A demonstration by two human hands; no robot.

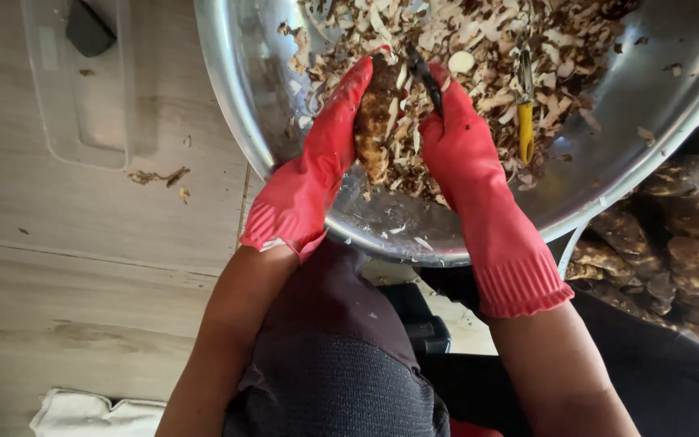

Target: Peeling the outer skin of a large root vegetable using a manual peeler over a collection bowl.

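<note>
Two red-gloved hands are working over a big steel bowl (pixel 285 154). The left hand (pixel 329 146) is closing around a brown, rough-skinned root (pixel 375 121), fingers wrapping its far side and thumb hidden, holding it upright and slightly tilted so one long face is turning toward the other hand. The right hand (pixel 455 133) is gripping a dark-handled peeler (pixel 424 74) in a closed fist, its blade end pointing up and toward the root's upper part; whether the blade is touching the skin is hard to tell. Both hands are hovering inside the bowl's near rim, seemingly so that the shavings are falling straight into it.

Below and beyond them, pale and brown peelings (pixel 479 40) are filling the bowl, and a yellow-handled peeler (pixel 525 121) is lying among them, apart from both hands. At the right, outside the bowl, unpeeled roots (pixel 673 243) are piling up within reach. A clear plastic lid (pixel 82 89) is lying on the wooden floor (pixel 82 267) at the left, with a white cloth (pixel 91 413) near the bottom edge.
</note>
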